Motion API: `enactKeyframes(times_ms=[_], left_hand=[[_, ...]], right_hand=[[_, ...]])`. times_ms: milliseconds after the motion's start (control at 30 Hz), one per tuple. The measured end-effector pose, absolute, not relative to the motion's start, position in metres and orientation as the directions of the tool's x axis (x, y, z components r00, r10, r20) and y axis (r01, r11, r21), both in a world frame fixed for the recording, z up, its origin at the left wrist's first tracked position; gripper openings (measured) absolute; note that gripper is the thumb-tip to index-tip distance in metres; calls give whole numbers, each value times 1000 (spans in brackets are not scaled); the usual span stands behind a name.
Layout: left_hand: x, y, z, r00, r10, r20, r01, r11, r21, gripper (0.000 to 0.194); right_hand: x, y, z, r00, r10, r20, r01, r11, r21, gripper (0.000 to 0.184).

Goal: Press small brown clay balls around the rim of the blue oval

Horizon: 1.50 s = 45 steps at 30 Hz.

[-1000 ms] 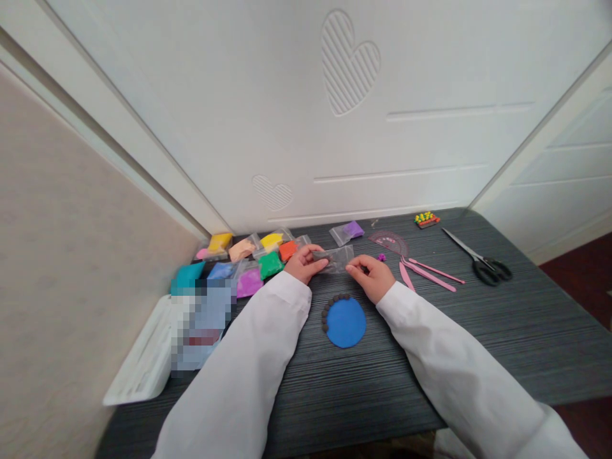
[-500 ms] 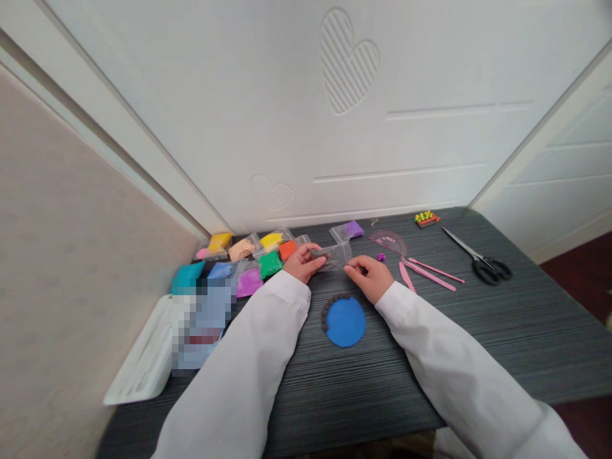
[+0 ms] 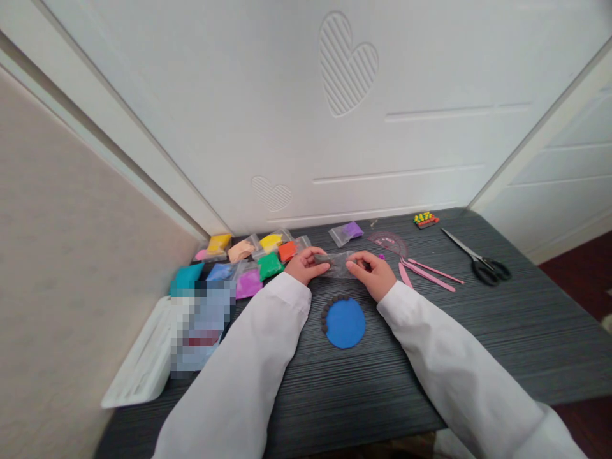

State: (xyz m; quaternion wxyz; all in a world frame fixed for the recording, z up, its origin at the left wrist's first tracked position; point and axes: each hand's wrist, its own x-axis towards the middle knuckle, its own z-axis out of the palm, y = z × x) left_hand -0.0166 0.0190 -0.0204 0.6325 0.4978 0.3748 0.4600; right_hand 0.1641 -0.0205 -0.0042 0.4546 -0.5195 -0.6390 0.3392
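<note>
Between my hands is a small clear plastic bag (image 3: 338, 264) with something dark inside its left part. My left hand (image 3: 306, 265) is closed on the bag's left end, thumb on top. My right hand (image 3: 373, 273) pinches its right end between thumb and fingers. Just below the hands, a flat blue clay disc (image 3: 346, 324) lies on the table. Small dark clay balls (image 3: 325, 313) line its upper-left rim, touching one another. A bit of purple clay (image 3: 381, 256) sits partly hidden behind my right hand.
Bagged clay, including green (image 3: 270, 264) and orange (image 3: 287, 251), lies to the left, beside a white tray (image 3: 138, 357). A purple clay bag (image 3: 352, 230) is at the back. On the right are a protractor (image 3: 389, 241), pink tools (image 3: 433, 276), scissors (image 3: 482, 261) and a yellow-and-red piece (image 3: 425, 220).
My right hand has come up to the bag and now grips its right end. The bag has been turned flatter and pulled out lengthwise between both hands. My left hand keeps its hold.
</note>
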Motion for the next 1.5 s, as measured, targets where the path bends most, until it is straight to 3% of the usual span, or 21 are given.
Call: enactKeyframes(times_ms=[700,1500], left_hand=[[-16,13,-12,379,925,-27,-11,34,999,35],[-13,14,-14,246,969,-6,58,-9,998,28]], right_hand=[[165,-18,-5,-7,981,194,192,192,-962,17],[166,-13,-12,19,992,123,181,117,-976,25]])
